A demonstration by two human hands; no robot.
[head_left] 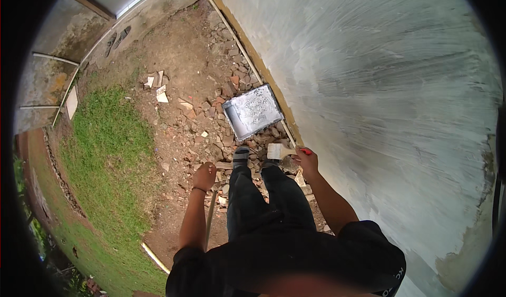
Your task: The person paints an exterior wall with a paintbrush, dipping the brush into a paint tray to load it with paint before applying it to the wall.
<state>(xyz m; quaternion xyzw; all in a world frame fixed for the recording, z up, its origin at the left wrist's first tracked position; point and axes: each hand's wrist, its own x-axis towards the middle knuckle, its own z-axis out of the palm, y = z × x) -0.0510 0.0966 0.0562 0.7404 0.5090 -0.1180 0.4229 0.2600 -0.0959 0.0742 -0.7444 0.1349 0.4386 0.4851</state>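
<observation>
Grey tray (252,110) lies just up-frame of the brush (278,150), clasped in the right hand (307,160); left hand (204,176) closed on a pole (210,218).

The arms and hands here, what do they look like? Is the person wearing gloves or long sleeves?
No gloves: the left hand and the right hand are bare. The forearms are bare too, coming out of short black sleeves. A thin dark band circles the left wrist. The right wrist shows none.
</observation>
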